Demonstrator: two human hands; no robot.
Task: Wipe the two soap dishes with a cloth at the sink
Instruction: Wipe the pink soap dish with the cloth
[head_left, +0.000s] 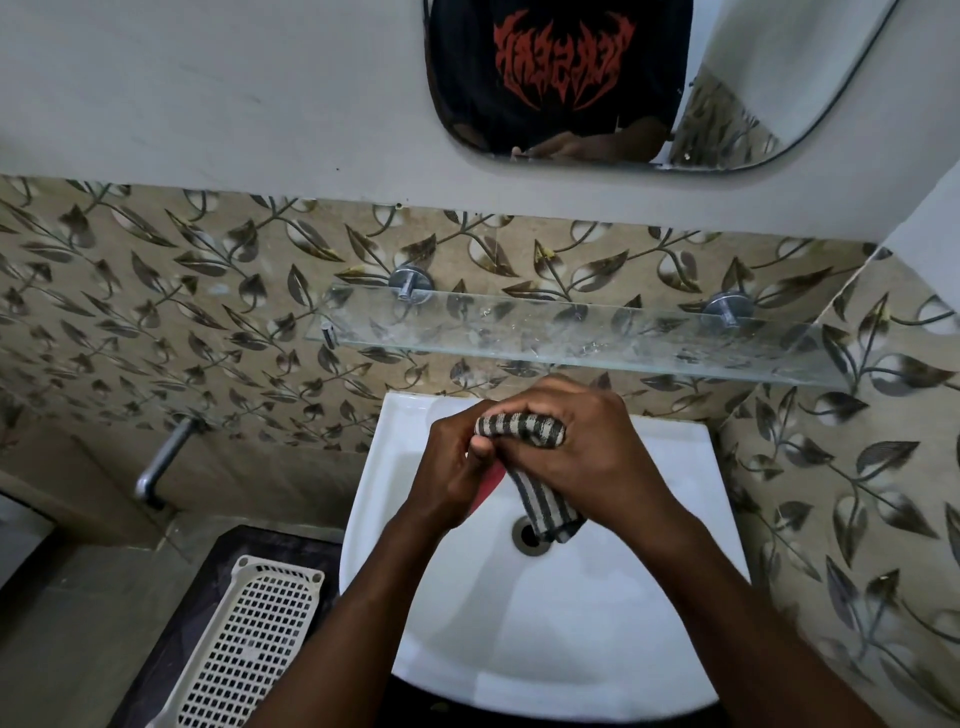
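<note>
Both hands meet over the back half of the white sink (675, 519), above the basin and just in front of its rear edge. The right hand (587, 457) is curled tight around a striped cloth (524, 428), with the fingers folded over the top of it; the loose end of the cloth hangs down near the drain (530, 535). The left hand (452, 467) is also closed, and it grips a red dish (491, 486) (only a small red part shows between the 2 hands, so its shape I cannot tell). The cloth is pressed against this dish. A second, white perforated dish (249, 639) lies on the dark ledge (171, 623) left of the sink, well apart from the hands. The glass shelf (571, 332) hangs just above and behind the knuckles, so room upward is small. The front of the basin is free.
</note>
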